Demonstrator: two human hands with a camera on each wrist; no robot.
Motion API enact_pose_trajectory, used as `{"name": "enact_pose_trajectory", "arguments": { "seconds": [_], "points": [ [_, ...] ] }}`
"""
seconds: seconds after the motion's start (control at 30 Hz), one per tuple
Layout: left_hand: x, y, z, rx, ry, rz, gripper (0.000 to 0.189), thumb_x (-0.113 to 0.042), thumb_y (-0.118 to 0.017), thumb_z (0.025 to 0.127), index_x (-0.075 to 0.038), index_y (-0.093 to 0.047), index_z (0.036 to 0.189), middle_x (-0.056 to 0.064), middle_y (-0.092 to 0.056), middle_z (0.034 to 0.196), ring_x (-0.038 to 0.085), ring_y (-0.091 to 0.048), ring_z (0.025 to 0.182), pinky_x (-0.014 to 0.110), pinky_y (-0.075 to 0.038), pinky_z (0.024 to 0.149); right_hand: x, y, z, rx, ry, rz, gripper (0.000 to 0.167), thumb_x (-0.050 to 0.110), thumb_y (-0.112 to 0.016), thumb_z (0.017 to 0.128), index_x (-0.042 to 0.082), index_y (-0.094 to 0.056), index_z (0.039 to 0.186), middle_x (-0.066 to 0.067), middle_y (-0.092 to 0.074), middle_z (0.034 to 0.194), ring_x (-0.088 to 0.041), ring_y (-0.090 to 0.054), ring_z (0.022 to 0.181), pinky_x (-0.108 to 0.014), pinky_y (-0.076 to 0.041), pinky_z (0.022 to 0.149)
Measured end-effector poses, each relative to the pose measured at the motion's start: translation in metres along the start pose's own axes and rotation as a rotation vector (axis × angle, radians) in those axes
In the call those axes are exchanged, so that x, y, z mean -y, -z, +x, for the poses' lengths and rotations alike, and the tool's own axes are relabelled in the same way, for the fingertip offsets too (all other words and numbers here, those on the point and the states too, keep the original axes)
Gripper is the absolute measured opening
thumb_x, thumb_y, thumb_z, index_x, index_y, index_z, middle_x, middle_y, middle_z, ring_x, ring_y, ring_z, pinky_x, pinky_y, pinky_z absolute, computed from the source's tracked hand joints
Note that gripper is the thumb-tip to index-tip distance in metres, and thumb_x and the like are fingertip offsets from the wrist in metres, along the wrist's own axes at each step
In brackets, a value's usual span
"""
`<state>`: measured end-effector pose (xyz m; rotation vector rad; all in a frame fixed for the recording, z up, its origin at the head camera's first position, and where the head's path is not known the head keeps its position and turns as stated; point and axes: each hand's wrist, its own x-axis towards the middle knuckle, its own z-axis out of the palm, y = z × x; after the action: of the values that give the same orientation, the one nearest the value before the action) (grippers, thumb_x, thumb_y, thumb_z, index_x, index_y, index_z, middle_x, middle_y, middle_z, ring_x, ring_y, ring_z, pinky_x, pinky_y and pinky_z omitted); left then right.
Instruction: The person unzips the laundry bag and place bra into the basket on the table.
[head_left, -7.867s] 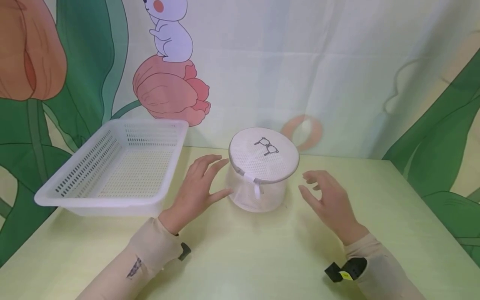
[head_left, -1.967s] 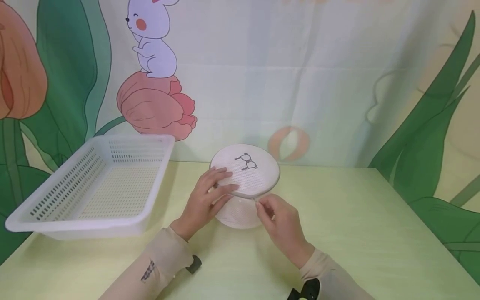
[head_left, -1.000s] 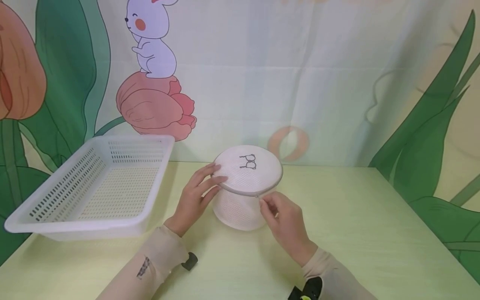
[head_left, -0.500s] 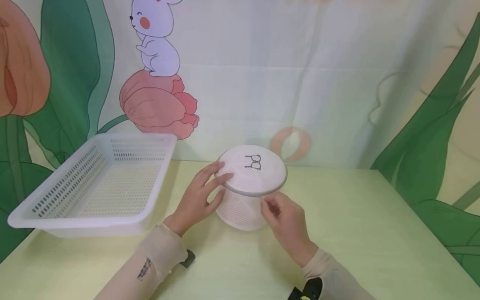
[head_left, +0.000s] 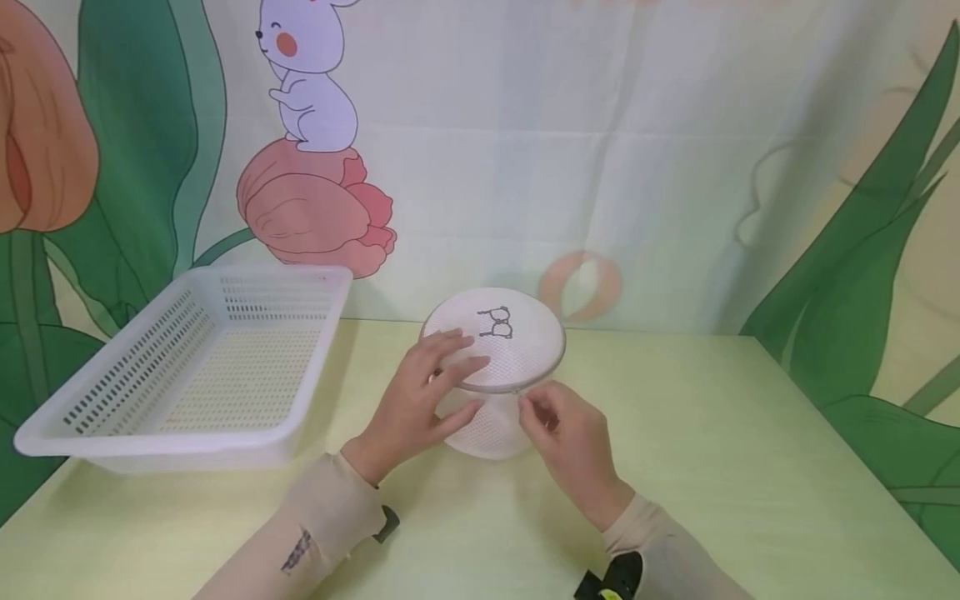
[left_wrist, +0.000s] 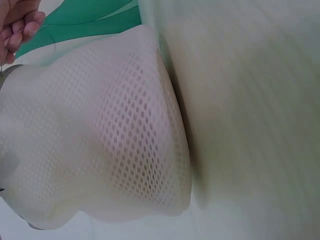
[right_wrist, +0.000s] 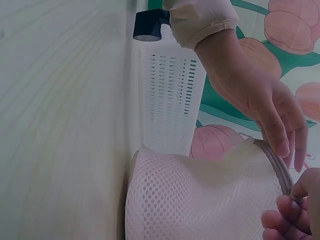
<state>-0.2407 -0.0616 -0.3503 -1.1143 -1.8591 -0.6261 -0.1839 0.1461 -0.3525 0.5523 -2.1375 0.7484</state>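
A round white mesh laundry bag [head_left: 498, 429] stands upright on the table, its flat lid marked with a dark outline print [head_left: 497, 323]. A grey zipper [right_wrist: 277, 167] runs round the lid's edge. My left hand [head_left: 420, 396] lies over the lid's left side, fingers spread and fairly straight, thumb lower down by the bag's wall. At the lid's front edge my right hand [head_left: 573, 446] pinches the zipper pull between thumb and curled forefinger; the fingertips mostly hide the pull. The left wrist view shows the bag's sagging mesh wall, with the right hand [left_wrist: 20, 30] at its rim.
To the left stands a white slotted plastic basket [head_left: 202, 450], also seen behind the bag as a basket wall [right_wrist: 170, 100] in the right wrist view. A printed curtain [head_left: 480, 167] with tulips and a rabbit hangs behind the pale green table [head_left: 712, 450].
Both hands, apart from the bag at first, have come to it; the right now pinches the zipper pull. The lid's print has turned. Lately the left hand slid rightward across the lid.
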Motion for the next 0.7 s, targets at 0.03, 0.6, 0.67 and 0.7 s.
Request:
{"name": "enact_pose_trajectory", "arguments": {
  "seconds": [0.03,0.6,0.67,0.7],
  "points": [
    [-0.002,-0.001,0.000,-0.005,-0.003,0.007,0.040,-0.024,-0.071,0.082,-0.012,-0.061,0.119,0.015,-0.058,0.126,0.032,-0.051,0.125,0.046,-0.041,0.108,0.000,0.000,0.000,0.000,0.003,0.001,0.008,0.005,-0.069,0.082,0.008,-0.062,0.080,0.002,-0.063,0.068,-0.006,-0.055,0.060,-0.016,-0.048,0.053],
    [-0.017,-0.013,-0.002,-0.045,-0.020,0.030,0.030,-0.018,-0.078,0.078,-0.014,-0.066,0.106,0.013,-0.062,0.118,0.030,-0.057,0.116,0.041,-0.049,0.101,0.006,-0.005,-0.004,0.012,-0.006,0.051,0.006,0.003,-0.068,0.081,0.008,-0.064,0.081,0.001,-0.064,0.068,-0.005,-0.056,0.061,-0.016,-0.049,0.054],
    [-0.016,-0.014,-0.003,-0.047,-0.029,0.036,0.032,-0.017,-0.078,0.077,-0.014,-0.066,0.106,0.012,-0.063,0.117,0.030,-0.058,0.116,0.041,-0.049,0.100,0.007,-0.005,-0.004,0.016,-0.016,0.073,0.006,0.003,-0.068,0.081,0.007,-0.064,0.081,0.001,-0.064,0.069,-0.005,-0.056,0.061,-0.017,-0.050,0.054],
    [-0.016,-0.014,-0.003,-0.047,-0.031,0.039,0.033,-0.016,-0.079,0.076,-0.013,-0.066,0.106,0.012,-0.063,0.117,0.030,-0.058,0.116,0.041,-0.049,0.100,0.008,-0.005,-0.004,0.019,-0.023,0.085,0.006,0.003,-0.068,0.080,0.007,-0.064,0.081,0.001,-0.064,0.069,-0.005,-0.056,0.061,-0.017,-0.050,0.054]
  ]
}}
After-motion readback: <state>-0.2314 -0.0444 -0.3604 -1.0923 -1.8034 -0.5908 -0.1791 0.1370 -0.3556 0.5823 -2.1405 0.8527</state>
